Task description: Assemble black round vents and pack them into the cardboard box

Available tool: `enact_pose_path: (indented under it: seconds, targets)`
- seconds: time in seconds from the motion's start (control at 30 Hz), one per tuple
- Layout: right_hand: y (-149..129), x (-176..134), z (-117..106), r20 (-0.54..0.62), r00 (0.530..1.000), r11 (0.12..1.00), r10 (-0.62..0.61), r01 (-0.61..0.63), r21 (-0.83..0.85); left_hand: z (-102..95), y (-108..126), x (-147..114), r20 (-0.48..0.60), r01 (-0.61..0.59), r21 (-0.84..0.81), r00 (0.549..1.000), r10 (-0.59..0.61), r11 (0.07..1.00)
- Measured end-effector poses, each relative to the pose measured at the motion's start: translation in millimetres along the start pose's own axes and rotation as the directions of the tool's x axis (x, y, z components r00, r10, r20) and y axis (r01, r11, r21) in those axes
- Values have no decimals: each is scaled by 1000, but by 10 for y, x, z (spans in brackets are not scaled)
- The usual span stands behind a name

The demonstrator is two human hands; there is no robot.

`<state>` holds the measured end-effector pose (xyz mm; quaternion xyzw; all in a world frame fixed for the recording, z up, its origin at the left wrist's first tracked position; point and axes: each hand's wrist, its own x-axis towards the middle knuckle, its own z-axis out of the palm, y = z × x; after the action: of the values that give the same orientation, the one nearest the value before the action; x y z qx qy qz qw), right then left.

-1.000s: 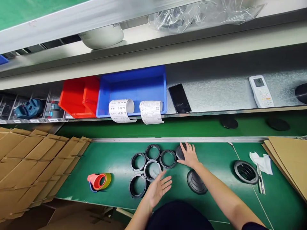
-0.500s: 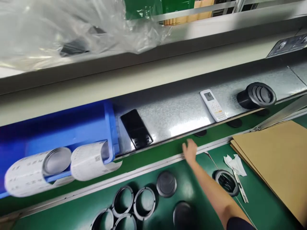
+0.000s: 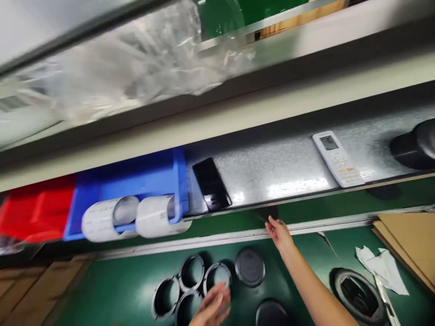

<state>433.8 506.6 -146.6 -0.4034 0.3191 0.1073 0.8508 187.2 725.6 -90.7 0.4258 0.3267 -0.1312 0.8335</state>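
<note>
A green matte tabletop (image 3: 299,253) lies beneath a speckled galvanised metal shelf (image 3: 272,167) carrying a blue plastic bin (image 3: 136,181). The right hand (image 3: 279,232), grip loose and empty, reaches a small dark round disc (image 3: 268,212) under the shelf edge. The blurred left hand (image 3: 212,308), open, hovers over black plastic rings (image 3: 190,271).

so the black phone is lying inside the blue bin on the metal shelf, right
Not quite. The black phone lies on the bare metal shelf, just right of the blue bin, not inside it. The head view shows it outside the bin's right wall.
</note>
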Motion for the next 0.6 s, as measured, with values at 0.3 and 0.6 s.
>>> enact_pose_path:
  seconds: [0.3,0.6]
  targets:
    - [1052,-2425,-273,445,871,921,207,-21,-388,342,113,-406,151,-149,-429,961,233,891]
    - [561,-2775,-233,938,281,81,-204,960,-270,169,-24,-1191,417,51,-461,894,165,886]
